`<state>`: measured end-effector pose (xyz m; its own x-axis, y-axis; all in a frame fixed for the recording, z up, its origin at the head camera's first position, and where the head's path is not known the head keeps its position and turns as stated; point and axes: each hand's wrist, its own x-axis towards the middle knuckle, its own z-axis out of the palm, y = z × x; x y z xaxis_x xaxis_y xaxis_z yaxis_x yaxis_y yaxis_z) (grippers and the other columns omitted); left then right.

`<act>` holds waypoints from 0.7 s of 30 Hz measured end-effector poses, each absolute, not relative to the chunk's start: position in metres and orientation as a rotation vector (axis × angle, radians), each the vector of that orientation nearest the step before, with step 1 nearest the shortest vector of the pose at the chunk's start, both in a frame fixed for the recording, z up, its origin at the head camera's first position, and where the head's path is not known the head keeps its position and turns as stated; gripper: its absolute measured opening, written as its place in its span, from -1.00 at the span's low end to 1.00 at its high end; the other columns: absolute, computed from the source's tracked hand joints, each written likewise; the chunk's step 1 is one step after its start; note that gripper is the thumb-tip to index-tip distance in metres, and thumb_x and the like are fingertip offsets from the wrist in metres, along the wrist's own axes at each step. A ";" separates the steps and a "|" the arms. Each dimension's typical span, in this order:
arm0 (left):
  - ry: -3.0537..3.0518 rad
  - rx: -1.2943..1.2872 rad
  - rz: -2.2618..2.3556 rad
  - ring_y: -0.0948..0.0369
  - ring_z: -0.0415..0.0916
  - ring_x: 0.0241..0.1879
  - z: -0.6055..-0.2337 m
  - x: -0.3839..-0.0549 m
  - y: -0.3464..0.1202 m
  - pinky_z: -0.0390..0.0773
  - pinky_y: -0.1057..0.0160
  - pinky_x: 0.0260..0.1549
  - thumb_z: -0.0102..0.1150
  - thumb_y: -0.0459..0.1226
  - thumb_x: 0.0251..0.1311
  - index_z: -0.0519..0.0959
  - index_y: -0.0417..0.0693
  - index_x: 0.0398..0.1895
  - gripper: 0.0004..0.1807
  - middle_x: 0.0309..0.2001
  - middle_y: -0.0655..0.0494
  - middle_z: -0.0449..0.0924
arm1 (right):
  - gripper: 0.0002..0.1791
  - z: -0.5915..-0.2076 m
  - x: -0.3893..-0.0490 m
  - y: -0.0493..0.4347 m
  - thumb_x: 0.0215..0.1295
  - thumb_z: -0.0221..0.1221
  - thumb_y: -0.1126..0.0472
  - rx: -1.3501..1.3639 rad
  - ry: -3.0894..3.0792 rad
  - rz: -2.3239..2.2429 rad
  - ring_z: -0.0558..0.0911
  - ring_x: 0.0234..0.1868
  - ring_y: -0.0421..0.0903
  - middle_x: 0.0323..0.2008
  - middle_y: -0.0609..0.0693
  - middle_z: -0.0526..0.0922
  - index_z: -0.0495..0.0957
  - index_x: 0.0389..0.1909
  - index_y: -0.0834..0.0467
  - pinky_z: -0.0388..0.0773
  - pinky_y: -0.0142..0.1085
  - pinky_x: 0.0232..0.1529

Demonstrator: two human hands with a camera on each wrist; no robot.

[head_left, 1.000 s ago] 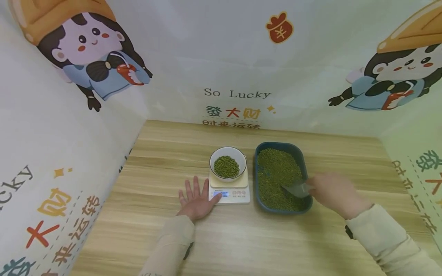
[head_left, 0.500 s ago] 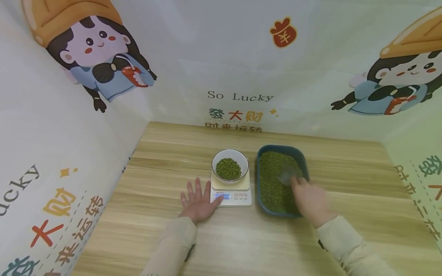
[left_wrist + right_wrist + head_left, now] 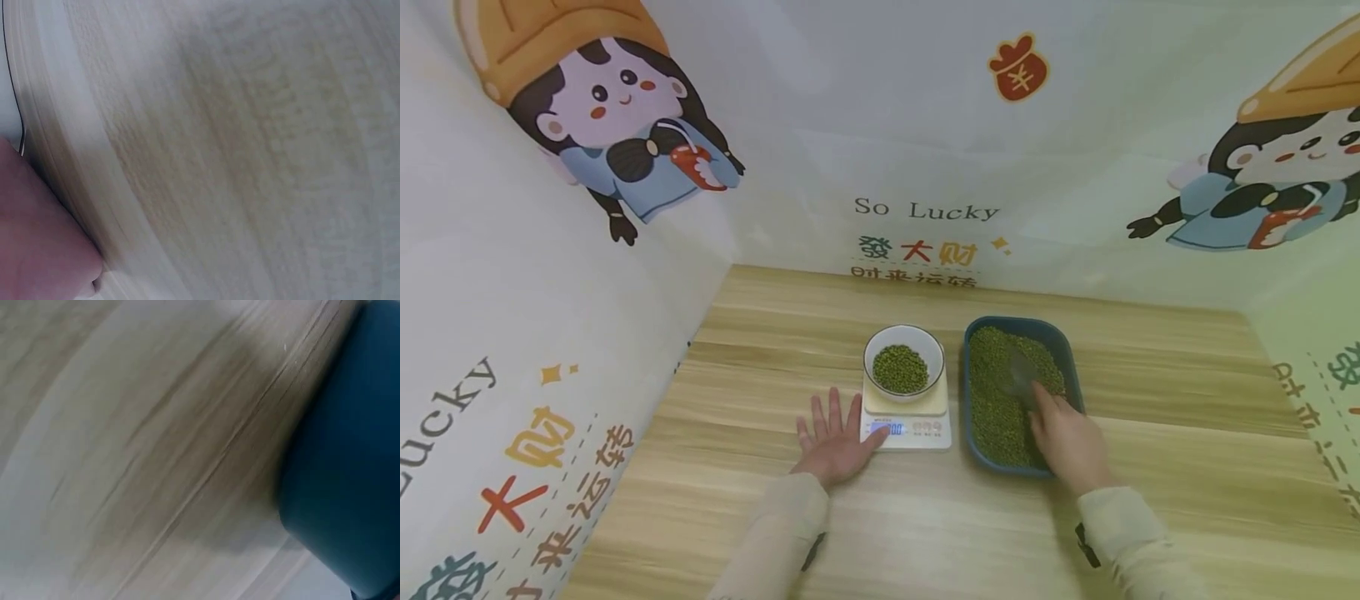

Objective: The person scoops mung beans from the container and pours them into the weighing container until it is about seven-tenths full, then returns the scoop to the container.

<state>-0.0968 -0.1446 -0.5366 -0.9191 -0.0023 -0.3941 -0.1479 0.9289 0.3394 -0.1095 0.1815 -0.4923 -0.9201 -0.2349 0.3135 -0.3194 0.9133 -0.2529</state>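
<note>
Head view shows the right hand [image 3: 1071,439] gripping a translucent scoop [image 3: 1021,372] among green beans [image 3: 995,417] in a blue tub [image 3: 1067,358]. The left hand [image 3: 835,450], fingers straight and spread, lies beside a scale [image 3: 927,438], thumb over its display; a white bowl [image 3: 904,335] stands on top.

one bowl [image 3: 904,335], one scale [image 3: 917,407], one tub [image 3: 347,456], one scoop [image 3: 1021,373]

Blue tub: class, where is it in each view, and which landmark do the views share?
Head: the blue tub, below and right of centre, beside the scale, holding green beans.
Left wrist: not in it.
Right wrist: its outer wall, along the right edge.
Shared landmark: wooden tabletop.
</note>
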 end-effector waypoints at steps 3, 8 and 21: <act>2.693 -0.115 0.526 0.01 -0.94 0.18 -0.537 -0.096 -0.143 -0.82 -0.09 -0.05 -0.64 0.50 -0.08 -0.37 0.28 0.37 -0.04 0.31 0.10 -0.81 | -0.50 -0.495 -0.111 0.181 0.15 0.12 0.19 0.335 -2.891 0.448 0.44 -0.74 -0.07 -0.57 0.12 0.58 0.34 0.11 0.29 0.32 -0.25 -0.80; 2.684 -0.112 0.544 0.04 -0.94 0.18 -0.537 -0.097 -0.143 -0.84 -0.06 -0.06 -0.63 0.50 -0.09 -0.36 0.30 0.37 -0.04 0.30 0.12 -0.82 | -0.56 -0.494 -0.113 0.180 0.17 0.06 0.13 0.293 -3.012 0.423 0.29 -0.84 -0.17 -0.82 -0.07 0.37 0.39 -0.02 0.34 0.19 -0.29 -0.86; 2.685 -0.108 0.532 0.03 -0.96 0.17 -0.537 -0.098 -0.142 -0.84 -0.08 -0.07 -0.66 0.50 -0.10 -0.37 0.29 0.37 -0.03 0.30 0.10 -0.82 | -0.63 -0.494 -0.118 0.173 0.17 0.06 0.07 0.183 -3.203 0.314 0.35 -0.81 -0.07 -0.78 -0.01 0.37 0.38 -0.22 0.33 0.25 -0.20 -0.83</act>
